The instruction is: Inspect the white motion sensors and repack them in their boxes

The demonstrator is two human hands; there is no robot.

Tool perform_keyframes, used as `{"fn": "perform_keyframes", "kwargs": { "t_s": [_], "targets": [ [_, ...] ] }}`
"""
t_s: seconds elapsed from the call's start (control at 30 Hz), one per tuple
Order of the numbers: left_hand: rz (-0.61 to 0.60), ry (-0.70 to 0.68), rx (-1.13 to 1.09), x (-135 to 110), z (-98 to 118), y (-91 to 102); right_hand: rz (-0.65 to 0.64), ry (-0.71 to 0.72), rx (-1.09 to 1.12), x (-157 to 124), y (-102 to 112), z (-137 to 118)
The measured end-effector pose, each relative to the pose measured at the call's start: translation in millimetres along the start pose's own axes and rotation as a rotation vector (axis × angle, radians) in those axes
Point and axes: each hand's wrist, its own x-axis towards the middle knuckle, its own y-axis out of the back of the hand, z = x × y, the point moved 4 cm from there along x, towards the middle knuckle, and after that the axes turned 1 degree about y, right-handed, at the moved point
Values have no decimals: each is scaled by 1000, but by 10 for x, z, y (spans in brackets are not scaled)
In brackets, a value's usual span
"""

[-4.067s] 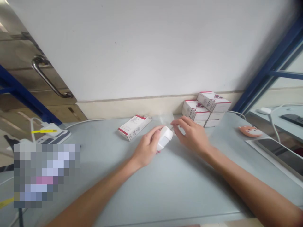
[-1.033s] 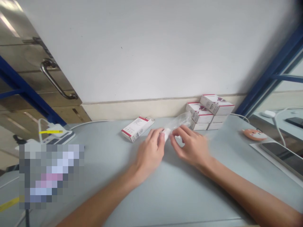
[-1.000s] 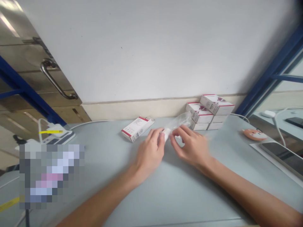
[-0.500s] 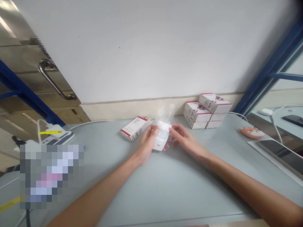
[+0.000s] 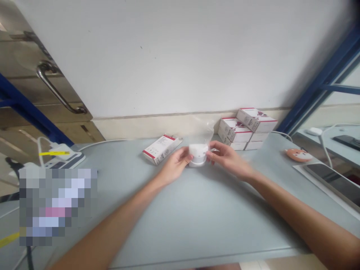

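A round white device (image 5: 197, 156) in a clear plastic bag (image 5: 203, 129) stands between my hands, and the bag's loose top rises above it toward the wall. My left hand (image 5: 174, 164) grips its left side with the fingertips. My right hand (image 5: 227, 158) presses on its right side. I cannot tell whether its base touches the grey-blue table (image 5: 197, 217). Just behind my left hand lies a white box with red trim (image 5: 161, 149), and a stack of similar boxes (image 5: 241, 129) stands behind my right hand.
Near the right table edge lie an orange fox-shaped pad (image 5: 298, 154) and a tablet (image 5: 333, 183). A white cable (image 5: 107, 140) runs along the back of the table. A weighing scale with yellow tape (image 5: 62, 155) stands at the left. A pixelated patch covers the lower left.
The device has turned from a tilted position to upright, with the bag now rising from its top. Both hands have moved to its sides, and the view has shifted slightly.
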Motion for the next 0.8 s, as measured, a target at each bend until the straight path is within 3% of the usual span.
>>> {"fn": "perform_keyframes", "kwargs": {
  "t_s": [0.23, 0.43, 0.53, 0.67, 0.8],
  "targets": [
    [-91, 79, 265, -39, 23, 136, -35, 28, -283, 6, 64, -67],
    [-35, 8, 149, -76, 149, 48, -75, 33, -506, -3, 44, -26],
    [-35, 26, 146, -53, 106, 35, -128, 87, -524, -41, 34, -89],
    [-97, 114, 270, -65, 17, 75, -83, 117, -501, -70, 45, -187],
    [-134, 124, 370, -107, 64, 79, -82, 104, -522, -46, -21, -122]
  ]
}}
